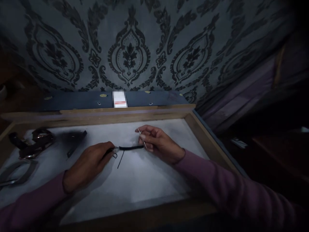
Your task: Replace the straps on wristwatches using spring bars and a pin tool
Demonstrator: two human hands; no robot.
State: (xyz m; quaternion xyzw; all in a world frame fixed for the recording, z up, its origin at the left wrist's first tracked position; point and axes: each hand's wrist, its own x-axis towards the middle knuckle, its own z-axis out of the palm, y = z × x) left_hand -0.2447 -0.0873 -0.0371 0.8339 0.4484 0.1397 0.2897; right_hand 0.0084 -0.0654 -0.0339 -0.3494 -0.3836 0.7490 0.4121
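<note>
My left hand [89, 164] is closed, thumb and fingers pinching the end of a narrow black band [131, 148] beside a small silvery fitting [116, 149]. The band stretches across to my right hand [159, 141]. Between its thumb and fingers, this hand pinches a thin, pointed silver tool [142, 139], whose lower tip meets the band's right end. Whether the right fingers also grip the band is hidden. Below the band, a thin black strip [121, 159] slants down, and a small dark curl [115, 155] shows near my left fingertips.
A shallow wooden-edged tray [125, 116] with a white bottom surrounds both hands. At its left are a dark, shiny strapped object [36, 143], a grey ring-shaped band [21, 174] and a dark flat strip [76, 145]. A blurred white label [119, 98] sits on the blue back edge.
</note>
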